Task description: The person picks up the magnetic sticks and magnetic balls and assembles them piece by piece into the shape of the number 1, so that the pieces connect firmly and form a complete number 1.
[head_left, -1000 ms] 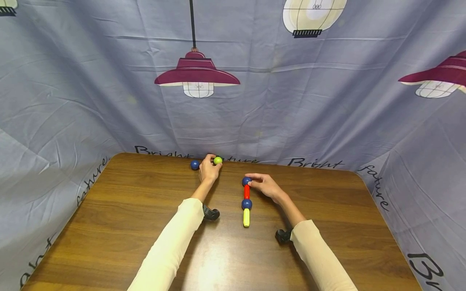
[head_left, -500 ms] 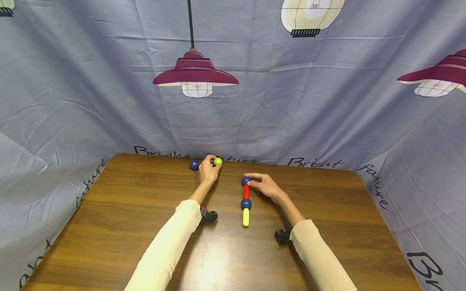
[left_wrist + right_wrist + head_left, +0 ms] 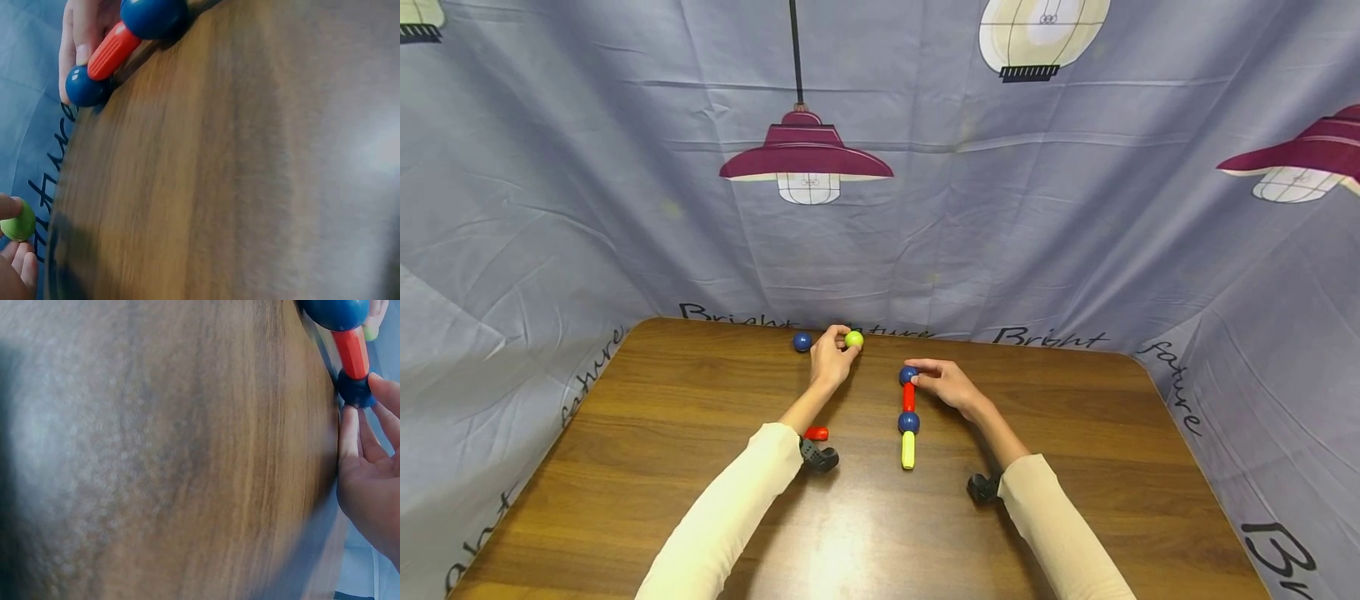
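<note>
A straight chain lies on the table: a far blue ball (image 3: 908, 375), a red rod (image 3: 909, 397), a second blue ball (image 3: 908, 422) and a yellow rod (image 3: 908, 451) at the near end. My right hand (image 3: 951, 387) pinches the far blue ball between thumb and fingers; the right wrist view shows this grip on the blue ball (image 3: 355, 389) too. Left of the chain, by the table's back edge, my left hand (image 3: 831, 359) pinches a green ball (image 3: 853, 339), which in the left wrist view shows as a green ball (image 3: 20, 222) between thumb and fingers.
A loose blue ball (image 3: 802, 342) sits at the back edge, left of my left hand. Another red rod (image 3: 816, 433) lies beside my left wrist, partly hidden by the forearm. A printed curtain (image 3: 925, 208) hangs behind the wooden table (image 3: 1060, 417).
My left hand has drawn the green ball slightly nearer and to the right, off the back edge. The red rod by my left wrist has come into view. My right hand keeps its grip.
</note>
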### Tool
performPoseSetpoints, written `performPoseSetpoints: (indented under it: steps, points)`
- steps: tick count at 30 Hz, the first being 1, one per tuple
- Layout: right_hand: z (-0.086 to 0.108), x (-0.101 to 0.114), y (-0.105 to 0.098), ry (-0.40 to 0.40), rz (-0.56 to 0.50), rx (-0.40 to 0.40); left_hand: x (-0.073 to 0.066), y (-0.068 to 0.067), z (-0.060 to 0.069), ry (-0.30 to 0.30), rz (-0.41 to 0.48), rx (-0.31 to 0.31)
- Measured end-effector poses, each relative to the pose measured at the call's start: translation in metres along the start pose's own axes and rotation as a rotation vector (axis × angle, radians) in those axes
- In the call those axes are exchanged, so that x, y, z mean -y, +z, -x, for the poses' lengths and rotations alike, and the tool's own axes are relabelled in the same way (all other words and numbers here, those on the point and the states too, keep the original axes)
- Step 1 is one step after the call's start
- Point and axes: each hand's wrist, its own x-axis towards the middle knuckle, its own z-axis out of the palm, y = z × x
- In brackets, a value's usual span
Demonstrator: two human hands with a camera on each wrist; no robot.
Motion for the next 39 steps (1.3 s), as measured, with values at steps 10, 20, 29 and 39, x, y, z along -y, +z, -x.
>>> performPoseSetpoints:
  steps: [10,20,29,39]
  points:
    - [0.000,-0.001,0.000,-0.009,-0.029,0.012,-0.005,-0.004,0.023,0.086,0.028,0.041]
    - [0.019,0.031,0.000,-0.042,-0.008,0.030,-0.011,-0.010,0.055,0.131,0.088,0.140]
    - [0.000,-0.002,0.001,-0.025,-0.034,0.005,-0.017,-0.016,0.089,0.116,0.162,0.214]
    - [-0.002,-0.003,0.001,-0.017,-0.033,-0.008,-0.022,-0.018,0.125,0.088,0.290,0.331]
